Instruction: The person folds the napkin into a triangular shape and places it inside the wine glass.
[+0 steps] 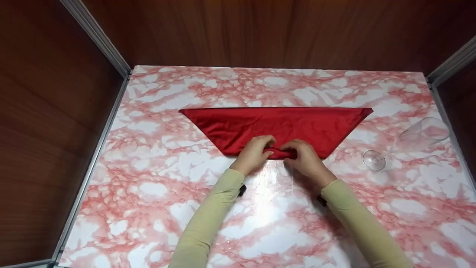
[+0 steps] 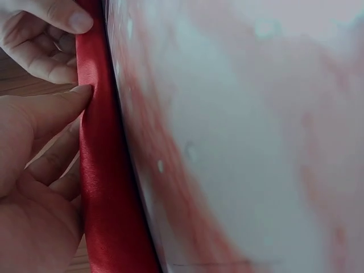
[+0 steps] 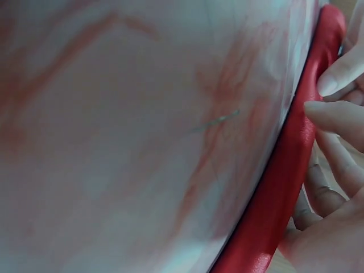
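A red satiny cloth [image 1: 282, 123], folded to a trapezoid with its long edge at the back, lies on the table. My left hand [image 1: 254, 153] pinches the short near edge just left of its middle. Close beside it, my right hand [image 1: 306, 158] pinches the same edge, which is slightly bunched between the hands. In the left wrist view the left thumb [image 2: 62, 108] presses on a smooth band of the cloth [image 2: 105, 193]. The right wrist view shows the right hand [image 3: 341, 210] with its thumb on the rolled or folded edge [image 3: 278, 170]; fingertips behind it are hidden.
A clear stemmed glass [image 1: 416, 137] stands on its round foot to the right of the cloth, near the table's right edge. The tabletop [image 1: 156, 223] has a pink and white marbled pattern. Dark wooden panels [image 1: 260, 33] enclose the back and sides.
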`<control>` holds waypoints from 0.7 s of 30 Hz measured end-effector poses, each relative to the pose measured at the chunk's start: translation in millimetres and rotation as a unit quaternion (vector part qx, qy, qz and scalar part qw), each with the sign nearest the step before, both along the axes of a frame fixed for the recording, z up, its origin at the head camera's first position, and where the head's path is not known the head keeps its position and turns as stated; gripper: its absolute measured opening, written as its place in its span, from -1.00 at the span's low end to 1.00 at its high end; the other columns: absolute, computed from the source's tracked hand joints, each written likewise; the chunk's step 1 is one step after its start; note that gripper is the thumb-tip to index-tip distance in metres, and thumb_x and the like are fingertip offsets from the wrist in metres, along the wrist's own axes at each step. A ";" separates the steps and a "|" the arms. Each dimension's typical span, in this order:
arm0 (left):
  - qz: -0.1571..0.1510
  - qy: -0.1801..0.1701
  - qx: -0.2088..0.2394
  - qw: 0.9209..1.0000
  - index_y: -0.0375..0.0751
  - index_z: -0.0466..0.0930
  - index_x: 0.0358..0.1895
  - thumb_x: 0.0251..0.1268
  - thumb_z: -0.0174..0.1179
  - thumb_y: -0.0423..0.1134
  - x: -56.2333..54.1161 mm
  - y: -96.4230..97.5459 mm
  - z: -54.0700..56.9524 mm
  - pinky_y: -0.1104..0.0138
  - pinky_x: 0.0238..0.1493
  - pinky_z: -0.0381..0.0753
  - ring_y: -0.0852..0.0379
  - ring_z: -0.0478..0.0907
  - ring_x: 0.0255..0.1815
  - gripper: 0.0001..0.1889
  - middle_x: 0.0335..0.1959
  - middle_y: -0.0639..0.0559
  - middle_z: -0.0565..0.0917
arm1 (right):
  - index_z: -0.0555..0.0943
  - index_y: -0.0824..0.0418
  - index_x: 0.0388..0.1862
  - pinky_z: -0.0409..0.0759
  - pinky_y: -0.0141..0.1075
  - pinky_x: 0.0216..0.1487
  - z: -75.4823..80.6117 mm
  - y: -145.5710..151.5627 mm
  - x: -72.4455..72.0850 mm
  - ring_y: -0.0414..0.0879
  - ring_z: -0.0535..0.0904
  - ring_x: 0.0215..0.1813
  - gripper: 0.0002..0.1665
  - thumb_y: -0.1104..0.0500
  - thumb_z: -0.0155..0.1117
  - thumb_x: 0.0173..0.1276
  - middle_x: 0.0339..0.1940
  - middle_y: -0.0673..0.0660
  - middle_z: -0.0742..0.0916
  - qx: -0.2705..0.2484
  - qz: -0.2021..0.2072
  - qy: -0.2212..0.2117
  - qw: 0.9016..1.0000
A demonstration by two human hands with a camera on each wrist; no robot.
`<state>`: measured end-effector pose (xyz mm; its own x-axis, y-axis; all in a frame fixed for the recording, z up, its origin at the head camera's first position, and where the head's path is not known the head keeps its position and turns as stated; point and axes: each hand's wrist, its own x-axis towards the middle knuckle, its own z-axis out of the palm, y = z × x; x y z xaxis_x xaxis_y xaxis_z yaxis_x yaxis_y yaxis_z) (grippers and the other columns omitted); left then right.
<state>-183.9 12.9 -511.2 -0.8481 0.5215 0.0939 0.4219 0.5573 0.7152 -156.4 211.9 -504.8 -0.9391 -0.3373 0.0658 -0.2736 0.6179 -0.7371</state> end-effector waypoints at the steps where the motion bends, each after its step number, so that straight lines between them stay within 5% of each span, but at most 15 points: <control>1: 0.001 0.003 -0.004 1.000 -0.24 0.58 -0.04 0.22 0.27 -0.41 -0.1 -0.1 0.3 0.44 0.06 0.42 0.14 0.51 0.01 -0.76 -0.08 -0.02 0.63 | 0.68 0.27 -0.10 0.44 -0.06 0.09 0.1 -0.3 -0.4 0.08 0.52 0.00 -0.62 0.45 0.42 0.04 -0.13 0.15 0.65 0.003 0.001 0.000 1.000; 11: 0.014 0.012 -0.008 1.000 -0.21 0.62 -0.08 0.15 0.36 -0.25 2.4 -2.1 3.4 0.39 0.08 0.40 0.11 0.46 0.00 -0.72 -0.12 0.04 0.58 | 0.67 0.32 -0.13 0.52 -0.09 -0.03 1.5 0.1 -8.4 0.06 0.55 -0.08 -0.66 0.48 0.35 0.06 -0.17 0.18 0.65 0.007 0.007 -0.010 1.000; 21: -0.004 0.006 -0.016 1.000 -0.19 0.65 -0.08 0.02 0.41 -0.38 0.2 -3.6 3.2 0.41 0.10 0.37 0.10 0.44 0.00 -0.67 -0.14 0.02 0.58 | 0.67 0.31 -0.13 0.51 -0.09 -0.02 6.0 -0.2 -15.6 0.07 0.55 -0.07 -0.69 0.45 0.34 0.11 -0.15 0.20 0.66 0.014 0.004 -0.033 0.999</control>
<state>-183.8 9.3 -508.0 -0.8426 0.5313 0.0881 0.4356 0.5762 0.6915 -172.0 211.7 -498.8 -0.9385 -0.3453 -0.0056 -0.2299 0.6369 -0.7359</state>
